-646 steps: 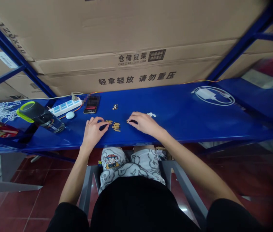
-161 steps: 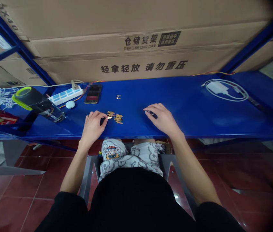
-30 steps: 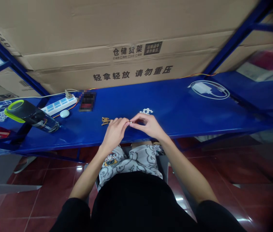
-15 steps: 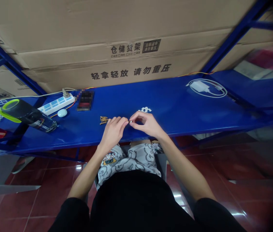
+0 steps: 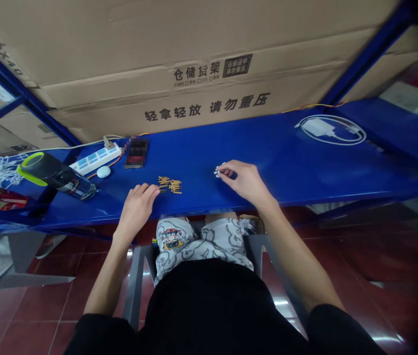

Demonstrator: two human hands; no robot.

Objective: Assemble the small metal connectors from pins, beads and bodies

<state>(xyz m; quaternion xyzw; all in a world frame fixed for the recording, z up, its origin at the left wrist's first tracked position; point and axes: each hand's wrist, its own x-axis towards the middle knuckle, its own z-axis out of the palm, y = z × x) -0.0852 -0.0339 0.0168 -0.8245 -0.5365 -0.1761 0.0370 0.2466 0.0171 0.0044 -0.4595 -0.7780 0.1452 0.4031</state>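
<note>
My left hand (image 5: pixel 139 204) is at the front of the blue shelf, fingers curled and pressed together. Its fingertips meet the left edge of a small group of thin gold-coloured pieces (image 5: pixel 163 180); what they pinch, if anything, is too small to make out. Just right of it lies a second cluster of gold pieces (image 5: pixel 175 186), like small screws or pins. My right hand (image 5: pixel 244 180) pinches at a few tiny white pieces (image 5: pixel 216 172), thumb and forefinger closed on one of them. The rest of the white pieces are partly hidden by that hand.
On the left are a dark bottle with a green lid (image 5: pixel 58 176), a white power strip (image 5: pixel 96 159), a round white object (image 5: pixel 103 171) and a blurred dark item (image 5: pixel 136 153). A white charger with coiled cable (image 5: pixel 323 129) lies right. Cardboard boxes (image 5: pixel 201 29) stand behind.
My hands, together at a small piece before, have parted. The left went left to the gold pieces, the right to the white ones. A second gold cluster now shows. The view shifted slightly.
</note>
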